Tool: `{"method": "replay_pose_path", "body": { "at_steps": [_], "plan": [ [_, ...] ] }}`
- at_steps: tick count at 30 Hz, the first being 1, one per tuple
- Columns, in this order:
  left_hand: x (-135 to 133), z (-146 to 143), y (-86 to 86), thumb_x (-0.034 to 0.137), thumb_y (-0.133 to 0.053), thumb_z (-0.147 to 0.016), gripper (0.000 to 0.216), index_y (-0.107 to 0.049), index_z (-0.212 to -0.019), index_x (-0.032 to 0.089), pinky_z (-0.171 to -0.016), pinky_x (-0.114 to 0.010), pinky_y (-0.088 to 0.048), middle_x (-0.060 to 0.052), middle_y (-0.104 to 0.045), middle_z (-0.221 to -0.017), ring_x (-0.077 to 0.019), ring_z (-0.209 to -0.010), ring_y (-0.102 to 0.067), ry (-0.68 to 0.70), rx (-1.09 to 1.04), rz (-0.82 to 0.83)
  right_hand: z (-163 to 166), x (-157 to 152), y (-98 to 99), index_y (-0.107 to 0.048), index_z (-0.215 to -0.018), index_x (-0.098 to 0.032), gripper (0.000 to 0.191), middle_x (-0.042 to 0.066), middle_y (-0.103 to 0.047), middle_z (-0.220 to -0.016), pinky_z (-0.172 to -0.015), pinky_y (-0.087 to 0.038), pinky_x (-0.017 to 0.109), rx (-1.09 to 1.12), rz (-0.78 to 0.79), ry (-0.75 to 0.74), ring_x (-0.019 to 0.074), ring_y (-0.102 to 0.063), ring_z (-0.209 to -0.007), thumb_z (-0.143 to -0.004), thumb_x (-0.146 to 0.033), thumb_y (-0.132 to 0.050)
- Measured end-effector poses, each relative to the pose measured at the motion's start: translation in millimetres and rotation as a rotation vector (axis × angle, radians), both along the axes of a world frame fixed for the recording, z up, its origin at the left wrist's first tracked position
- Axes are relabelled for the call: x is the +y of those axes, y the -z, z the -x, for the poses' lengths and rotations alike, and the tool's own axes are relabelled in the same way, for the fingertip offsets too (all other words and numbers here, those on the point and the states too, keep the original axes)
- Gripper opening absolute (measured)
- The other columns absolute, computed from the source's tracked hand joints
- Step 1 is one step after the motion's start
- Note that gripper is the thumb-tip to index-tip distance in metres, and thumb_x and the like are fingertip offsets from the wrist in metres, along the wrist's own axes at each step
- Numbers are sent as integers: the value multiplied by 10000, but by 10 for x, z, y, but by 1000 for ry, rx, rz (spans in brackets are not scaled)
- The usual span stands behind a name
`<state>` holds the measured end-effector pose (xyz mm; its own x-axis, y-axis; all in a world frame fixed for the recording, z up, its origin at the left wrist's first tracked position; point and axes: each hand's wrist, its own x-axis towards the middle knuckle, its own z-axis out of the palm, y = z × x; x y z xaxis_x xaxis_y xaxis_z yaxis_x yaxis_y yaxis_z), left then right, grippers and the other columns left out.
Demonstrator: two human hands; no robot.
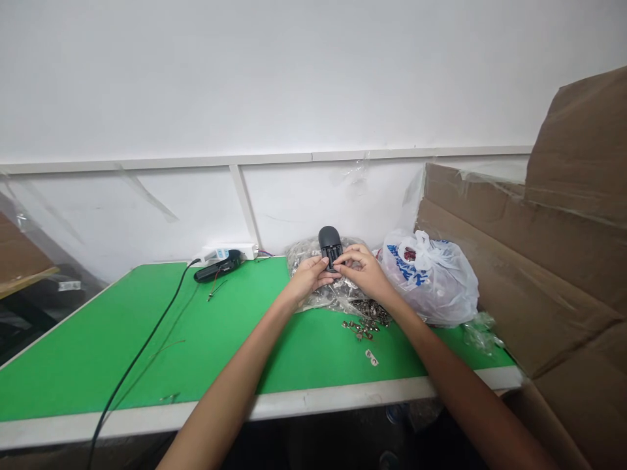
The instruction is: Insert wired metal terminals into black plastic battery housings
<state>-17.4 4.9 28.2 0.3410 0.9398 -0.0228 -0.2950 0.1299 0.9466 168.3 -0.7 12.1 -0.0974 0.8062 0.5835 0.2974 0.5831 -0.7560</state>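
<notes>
Just above the middle of the frame, both hands meet around a black casing (330, 241). It stands upright, with its rounded end toward the wall and an open ribbed compartment facing the camera.

The left hand (310, 274) grasps the lower left side of the casing, thumb laid across the front and the other fingers curled behind. The right hand (363, 269) closes on the lower right side, thumb and forefinger pinched together at the edge of the compartment. Whether a small part sits between those fingertips cannot be told.

The casing is held just over a clear bag (300, 251) of shiny metal pieces, which lies on the green table (122, 339) against the wall. A loose heap of small metal parts (366, 321) lies just below the right wrist, and two more pieces (371, 356) sit apart from it, nearer the table's front edge.

To the right of the hands, touching the clear bag, rests a white plastic bag (434, 281) with blue print. Cardboard boxes (539, 261) fill the right side of the frame.

Left of the hands, at the back of the table, a black tool (218, 266) lies beside a white power strip (230, 251). A black cable (142, 349) runs from the tool down to the lower left corner.
</notes>
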Motion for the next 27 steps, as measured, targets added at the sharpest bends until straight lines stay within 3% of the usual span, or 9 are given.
{"method": "replay_pose_path", "body": {
  "at_steps": [6, 13, 16, 19, 23, 27],
  "plan": [
    [-1, 2, -5, 227, -738, -984, 120, -721, -953, 112, -649, -166, -611, -128, -819, -918, -147, -735, -794, 7, -42, 5, -13, 6, 11, -845, -926, -299, 102, 80, -609, -1194, -829, -577, 347, 7, 21, 17, 266, -597, -1202, -836, -338, -817],
    [-1, 4, 8, 181, -751, -961, 66, -749, -948, 116, -691, -176, -617, -96, -813, -876, -124, -714, -771, -12, -62, 9, -63, 53, 39, -847, -947, -296, 114, 97, -611, -1319, -994, -572, 424, -47, 13, 8, 288, -583, -1308, -867, -371, -814],
    [-2, 14, 9, 146, -775, -934, 67, -760, -989, 112, -699, -163, -610, -85, -809, -887, -102, -701, -754, -8, -47, 0, -72, 34, 25, -820, -1037, -291, 188, 109, -604, -1368, -946, -590, 436, -74, -14, 15, 289, -623, -1254, -859, -349, -808],
    [-2, 30, -8, 172, -798, -921, 116, -759, -1012, 112, -685, -168, -606, -96, -810, -923, -109, -712, -756, -11, -47, 10, -88, -21, -13, -753, -1159, -286, 323, 120, -615, -1397, -993, -578, 481, -113, -143, 52, 301, -627, -1263, -845, -335, -809],
    [-3, 50, -41, 165, -810, -899, 100, -753, -971, 126, -672, -195, -607, -100, -815, -956, -136, -735, -768, 5, -66, 44, -121, -98, -72, -719, -1153, -274, 247, 114, -679, -1374, -1192, -440, 576, -303, -377, 60, 318, -592, -1357, -906, -265, -735],
    [-2, 62, -53, 156, -785, -908, 65, -755, -953, 121, -656, -192, -596, -91, -810, -899, -144, -745, -771, 29, -65, 59, -126, -125, -84, -730, -1167, -277, 209, 87, -759, -1293, -1166, -466, 561, -441, -452, 10, 301, -658, -1298, -987, -229, -634]
  ]
}}
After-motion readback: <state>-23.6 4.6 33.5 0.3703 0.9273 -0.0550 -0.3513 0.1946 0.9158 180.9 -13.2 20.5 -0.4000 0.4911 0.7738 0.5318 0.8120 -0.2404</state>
